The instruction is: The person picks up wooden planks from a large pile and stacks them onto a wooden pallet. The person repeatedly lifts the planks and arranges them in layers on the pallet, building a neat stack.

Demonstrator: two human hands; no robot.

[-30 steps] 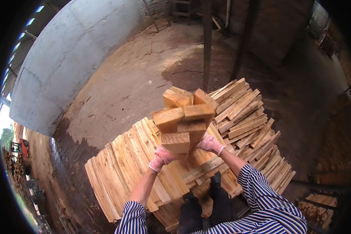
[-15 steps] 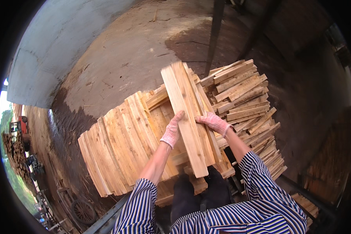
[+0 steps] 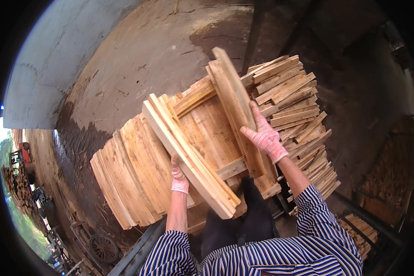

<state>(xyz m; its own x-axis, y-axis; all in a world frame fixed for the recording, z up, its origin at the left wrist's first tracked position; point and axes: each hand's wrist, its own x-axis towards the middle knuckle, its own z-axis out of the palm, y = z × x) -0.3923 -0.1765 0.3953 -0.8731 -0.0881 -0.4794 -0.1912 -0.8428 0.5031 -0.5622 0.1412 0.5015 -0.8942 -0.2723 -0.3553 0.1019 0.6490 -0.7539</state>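
Observation:
Both my hands wear pink knitted gloves. My left hand (image 3: 179, 176) is closed on a few pale wooden boards (image 3: 188, 158), held at a slant above a row of flat boards; its fingertips are hidden beneath them. My right hand (image 3: 264, 134) grips the right edge of a tilted wooden board (image 3: 233, 83), with thumb and fingers spread along it. Other boards lie under and beside that one. Between the two groups a gap shows the flat boards (image 3: 209, 126) lower in the pile.
To the left lies a layer of boards (image 3: 129, 170) side by side. A stack of narrow wood strips (image 3: 294, 115) stands on the right. Dark metal posts (image 3: 254, 37) rise behind. A grey wall (image 3: 46, 78) is at far left, a spoked wheel (image 3: 103, 247) at lower left.
My hands have moved apart. The left hand has carried some boards leftward and lower, while the right has tilted another board up on the right. A gap has opened between them.

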